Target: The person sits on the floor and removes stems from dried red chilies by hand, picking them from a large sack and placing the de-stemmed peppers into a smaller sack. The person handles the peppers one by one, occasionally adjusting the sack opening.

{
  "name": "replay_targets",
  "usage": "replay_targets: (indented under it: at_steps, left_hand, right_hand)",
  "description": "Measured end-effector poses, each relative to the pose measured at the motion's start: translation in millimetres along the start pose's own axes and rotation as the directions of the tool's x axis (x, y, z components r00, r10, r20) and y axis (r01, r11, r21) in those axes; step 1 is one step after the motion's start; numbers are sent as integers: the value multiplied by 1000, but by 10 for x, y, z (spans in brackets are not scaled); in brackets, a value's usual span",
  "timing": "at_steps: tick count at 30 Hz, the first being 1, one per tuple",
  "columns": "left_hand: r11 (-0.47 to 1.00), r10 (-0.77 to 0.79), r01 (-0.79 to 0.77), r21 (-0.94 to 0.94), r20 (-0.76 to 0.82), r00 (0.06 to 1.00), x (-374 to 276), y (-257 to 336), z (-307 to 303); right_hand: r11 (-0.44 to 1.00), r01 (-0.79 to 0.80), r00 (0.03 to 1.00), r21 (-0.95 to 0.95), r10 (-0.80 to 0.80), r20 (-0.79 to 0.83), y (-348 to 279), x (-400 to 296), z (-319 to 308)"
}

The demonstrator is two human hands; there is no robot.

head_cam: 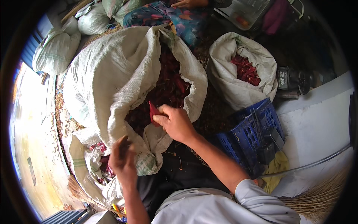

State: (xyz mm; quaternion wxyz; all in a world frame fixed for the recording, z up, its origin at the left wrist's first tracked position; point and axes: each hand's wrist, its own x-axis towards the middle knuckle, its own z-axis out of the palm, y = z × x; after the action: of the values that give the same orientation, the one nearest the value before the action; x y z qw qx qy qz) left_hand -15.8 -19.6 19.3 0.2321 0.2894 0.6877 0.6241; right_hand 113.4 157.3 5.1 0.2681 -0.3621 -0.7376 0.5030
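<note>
In front of me a large white woven sack (98, 72) lies rolled open, with dark red dried chili peppers (167, 84) inside. My right hand (176, 121) pinches one red dried chili pepper (153, 113) between thumb and fingers, over the near part of the sack's opening. Lower left, my left hand (123, 159) is blurred, just off the sack's near edge; whether it holds anything is hard to see. Beside and partly behind it stands a smaller white sack (81, 159) with red pepper pieces (105, 165) in it.
Right of the large sack stands another open sack (223, 61) of red peppers, near a blue plastic crate (246, 134). Filled white sacks (56, 53) stand at upper left. Across from me sits a person in patterned clothing (156, 14). A straw broom (321, 196) lies at lower right.
</note>
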Motion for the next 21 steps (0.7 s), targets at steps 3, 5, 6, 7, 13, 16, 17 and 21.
replay_targets:
  at_steps: [3,5,6,7,13,16,17,21]
  left_hand:
    - [988,-27,41,-148,96,995,127,44,384]
    - [949,-221,257,-181,199,955,198,51,445]
    - [853,-275,379,-358,307,911,210,6,450]
    - [784,-317,453,-423,354,880,222,-15,480]
    - [689,-276,510,-516,464,842,194,-42,547]
    - [725,-252,402,-559,328,910,204,-134,537]
    - [764,-225,357,-537,297,928,206,-129,535]
    - [974,-87,133,-182,244,966,100,-110,541]
  right_hand:
    - [982,186,982,-34,-187,-27,-56,-141,8]
    - [860,434,870,-269,-478,-123,-83,-230,8]
    - [852,449,865,-268,-490,-108,-94,-292,0]
    - [845,464,860,-267,-502,-92,-102,-345,-13]
    - [793,571,808,-212,-589,-28,-54,-487,-57]
    - [876,475,854,-80,-481,-199,-65,-558,-87]
    - [920,390,901,-34,-389,-193,-43,-562,-89]
    - [979,185,979,87,-175,-108,-41,-547,-128]
